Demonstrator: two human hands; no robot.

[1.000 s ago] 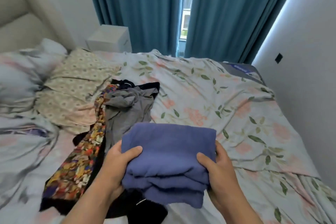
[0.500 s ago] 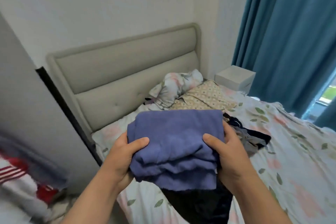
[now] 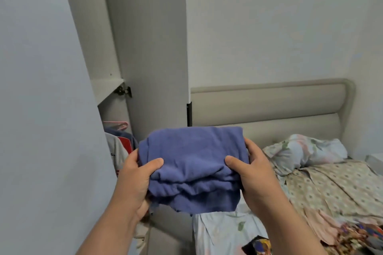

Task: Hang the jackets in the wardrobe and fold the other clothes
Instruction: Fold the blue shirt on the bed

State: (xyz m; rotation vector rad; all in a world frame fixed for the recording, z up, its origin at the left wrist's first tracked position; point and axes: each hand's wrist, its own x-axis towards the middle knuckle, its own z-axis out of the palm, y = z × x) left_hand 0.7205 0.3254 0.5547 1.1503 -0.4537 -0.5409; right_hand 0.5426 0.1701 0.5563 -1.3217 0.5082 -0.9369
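A folded blue garment (image 3: 192,163) is held up in front of me at chest height. My left hand (image 3: 134,180) grips its left edge, thumb on top. Its right edge sits in my right hand (image 3: 257,174), thumb pressed over the folds. Behind it stands the open wardrobe (image 3: 112,89), with a pink hanger (image 3: 117,125) and hanging clothes (image 3: 120,149) visible in the gap. More clothes lie on the bed at the lower right, among them a colourful patterned piece (image 3: 352,234).
An open wardrobe door (image 3: 47,109) fills the left side, a second door panel (image 3: 155,58) stands beyond. The bed (image 3: 228,234) with its padded headboard (image 3: 269,105) and a pillow (image 3: 306,151) takes up the right.
My view has swung left from the bed and curtains to the wardrobe. Both hands keep the same hold on the folded blue garment, now carried in front of the wardrobe opening.
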